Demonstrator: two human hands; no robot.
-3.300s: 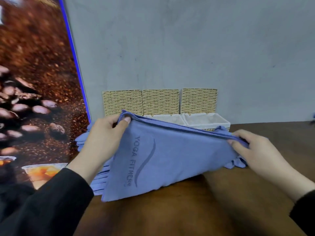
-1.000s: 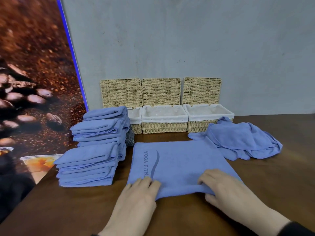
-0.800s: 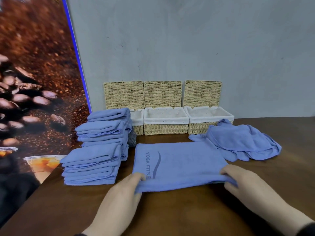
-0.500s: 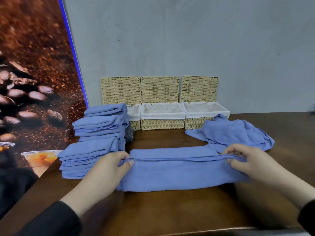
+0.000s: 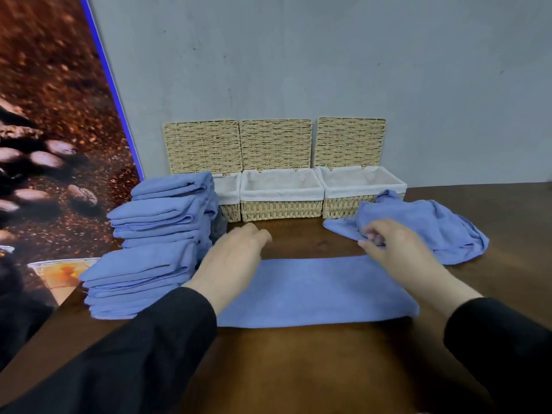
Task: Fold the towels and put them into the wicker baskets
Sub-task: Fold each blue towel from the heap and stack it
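Note:
A blue towel (image 5: 313, 291) lies on the brown table as a long flat strip, folded lengthwise. My left hand (image 5: 236, 258) hovers over its left end, palm down, fingers loose, holding nothing. My right hand (image 5: 397, 249) is over its right far corner, fingers spread and blurred, with nothing gripped. Three wicker baskets with white liners stand at the wall: left basket (image 5: 230, 189), middle basket (image 5: 282, 197), right basket (image 5: 363, 191). All three look empty. A crumpled heap of blue towels (image 5: 430, 225) lies in front of the right basket.
A tall stack of folded blue towels (image 5: 158, 243) stands at the left and partly hides the left basket. The basket lids (image 5: 274, 144) lean upright against the grey wall. A coffee-bean poster (image 5: 53, 144) borders the table (image 5: 298, 369) on the left.
The towel was held up, laid flat, then its near edge was folded over to the far side into a strip. Both hands have now let go and lifted off its far edge.

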